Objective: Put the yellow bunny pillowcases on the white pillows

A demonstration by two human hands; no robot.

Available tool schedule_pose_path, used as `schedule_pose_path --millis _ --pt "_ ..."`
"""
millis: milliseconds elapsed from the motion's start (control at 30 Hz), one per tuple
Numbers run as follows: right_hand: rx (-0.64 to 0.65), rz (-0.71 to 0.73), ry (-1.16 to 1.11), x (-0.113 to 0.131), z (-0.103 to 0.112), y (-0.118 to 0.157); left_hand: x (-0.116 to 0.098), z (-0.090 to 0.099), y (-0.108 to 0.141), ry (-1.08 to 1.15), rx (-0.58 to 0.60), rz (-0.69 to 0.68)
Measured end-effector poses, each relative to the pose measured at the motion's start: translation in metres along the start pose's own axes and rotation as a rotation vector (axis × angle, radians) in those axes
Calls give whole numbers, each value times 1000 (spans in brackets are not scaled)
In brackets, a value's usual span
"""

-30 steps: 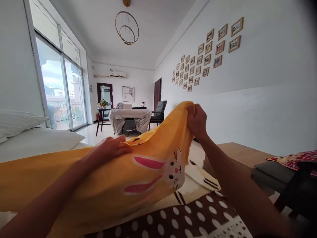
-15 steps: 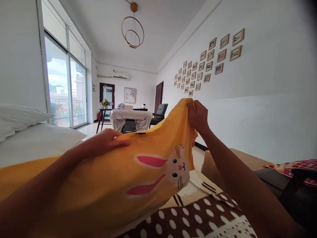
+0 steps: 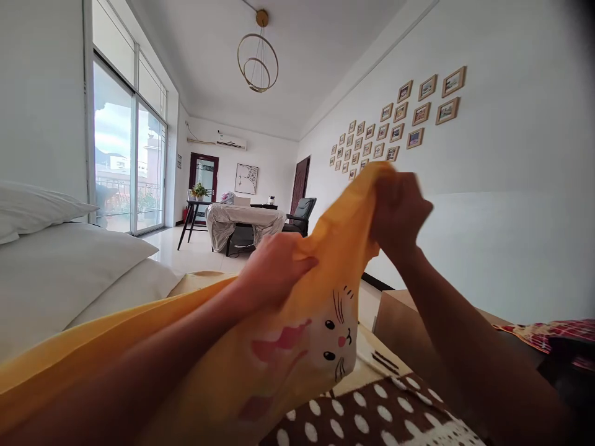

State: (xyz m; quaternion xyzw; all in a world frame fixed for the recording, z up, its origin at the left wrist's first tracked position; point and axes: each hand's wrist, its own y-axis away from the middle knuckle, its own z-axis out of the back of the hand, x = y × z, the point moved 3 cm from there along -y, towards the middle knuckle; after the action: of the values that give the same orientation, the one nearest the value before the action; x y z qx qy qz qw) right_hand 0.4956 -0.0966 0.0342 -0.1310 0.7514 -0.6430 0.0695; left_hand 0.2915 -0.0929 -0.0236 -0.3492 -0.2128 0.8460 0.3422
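Observation:
A large yellow cloth with a printed rabbit face (image 3: 341, 334) is stretched up in front of me, and its far part runs off to the lower left. My right hand (image 3: 402, 210) is closed around the gathered upper corner, held high. My left hand (image 3: 281, 266) pinches the upper edge with thumb and fingers, left of the right hand and lower. Between them the fabric is creased, and the rabbit's pink ears are folded. Beneath the cloth lies a brown blanket with white dots (image 3: 362, 409); the lower left of the cloth is hidden by my left forearm.
White pillows (image 3: 83, 260) are stacked at the left. To the right stand a brown board (image 3: 402, 319) and a red plaid cloth (image 3: 548, 337) on something dark. Farther off are a covered table (image 3: 246, 217), a black chair (image 3: 303, 214) and a glass sliding door (image 3: 130, 142).
My left hand has moved right and up along the cloth's edge, closer to the right hand. The right hand has risen slightly to the right, and the rabbit's ears have become creased.

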Motion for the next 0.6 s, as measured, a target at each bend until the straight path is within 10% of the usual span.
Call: schedule_pose_path --millis 167,400,600 --pt "-98 -16 -40 -22 12 6 -5 32 2 402 318 120" --pt "536 168 8 -17 -12 -16 3 64 -22 -615 -149 -183" --pt "363 -31 -148 2 -11 -17 17 37 -56 -592 -324 -117"
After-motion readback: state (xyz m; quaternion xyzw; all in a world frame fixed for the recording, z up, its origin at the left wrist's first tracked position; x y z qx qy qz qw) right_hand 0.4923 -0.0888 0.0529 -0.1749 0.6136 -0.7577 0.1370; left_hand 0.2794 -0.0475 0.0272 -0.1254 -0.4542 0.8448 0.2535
